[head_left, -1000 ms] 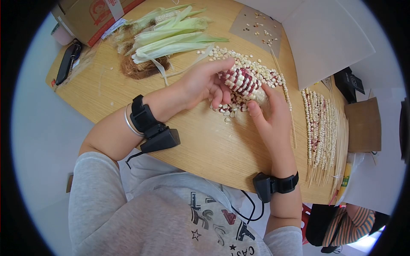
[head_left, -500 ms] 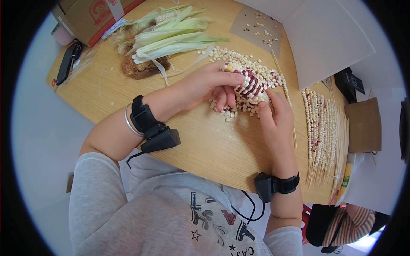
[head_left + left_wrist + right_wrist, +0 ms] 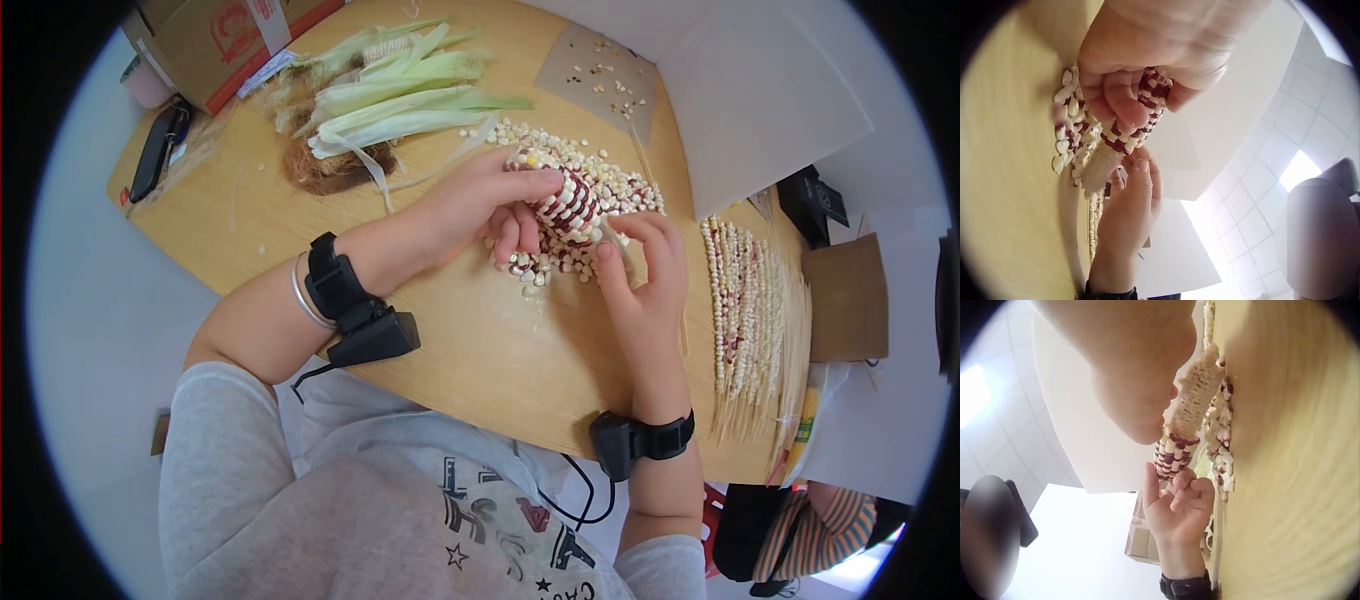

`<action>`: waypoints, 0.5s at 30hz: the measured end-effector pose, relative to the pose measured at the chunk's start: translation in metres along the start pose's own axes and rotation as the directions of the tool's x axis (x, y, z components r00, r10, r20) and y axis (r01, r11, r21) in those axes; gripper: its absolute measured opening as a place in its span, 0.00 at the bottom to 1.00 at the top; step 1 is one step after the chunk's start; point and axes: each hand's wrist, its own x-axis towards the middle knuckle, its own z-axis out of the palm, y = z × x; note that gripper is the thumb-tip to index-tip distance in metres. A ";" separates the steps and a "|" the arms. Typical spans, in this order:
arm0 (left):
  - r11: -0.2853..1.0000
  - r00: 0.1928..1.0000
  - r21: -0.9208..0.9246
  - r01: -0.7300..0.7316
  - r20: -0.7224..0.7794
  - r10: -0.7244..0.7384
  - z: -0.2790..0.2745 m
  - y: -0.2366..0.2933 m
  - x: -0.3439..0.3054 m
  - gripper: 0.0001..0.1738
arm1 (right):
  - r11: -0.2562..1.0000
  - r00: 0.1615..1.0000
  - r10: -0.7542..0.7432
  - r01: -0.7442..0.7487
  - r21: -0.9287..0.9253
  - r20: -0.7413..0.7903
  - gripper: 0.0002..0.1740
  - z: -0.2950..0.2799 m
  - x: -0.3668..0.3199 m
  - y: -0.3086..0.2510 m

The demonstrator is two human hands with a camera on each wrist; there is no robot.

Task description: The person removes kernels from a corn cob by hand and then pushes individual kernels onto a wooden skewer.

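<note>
A corn cob (image 3: 572,208) with white and dark red kernels is held over the table by my left hand (image 3: 490,205), its thumb laid along the top and its fingers curled beneath. One end of it is stripped bare; that pale end (image 3: 1194,397) shows plainly in the right wrist view. My right hand (image 3: 648,275) curls its thumb and fingers at this end, the fingertips (image 3: 1141,165) right at the edge of the remaining kernel rows. Loose kernels (image 3: 635,192) lie piled below and behind the cob, some partly hidden by it.
Green corn husks (image 3: 420,100) with brown silk (image 3: 325,165) lie at the back left, beside a cardboard box (image 3: 225,50). Skewers strung with kernels (image 3: 745,300) stand in a row at the right. A grey sheet (image 3: 600,85) with scattered bits lies at the back.
The left thumb has slid from the cob's far end to lie across its kernels, and the cob has turned. The right fingers have shifted at the bare end. The head view has moved slightly.
</note>
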 end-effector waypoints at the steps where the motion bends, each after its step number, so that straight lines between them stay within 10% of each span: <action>1: 1.000 1.000 -0.008 0.001 -0.017 -0.001 0.001 0.000 0.000 0.16 | 1.000 1.000 -0.030 0.030 0.000 0.006 0.15 -0.001 -0.001 0.000; 15: 0.997 1.000 0.076 0.024 -0.012 -0.023 0.003 -0.002 0.000 0.17 | 0.993 0.994 0.090 -0.094 0.077 0.064 0.08 0.002 -0.004 -0.001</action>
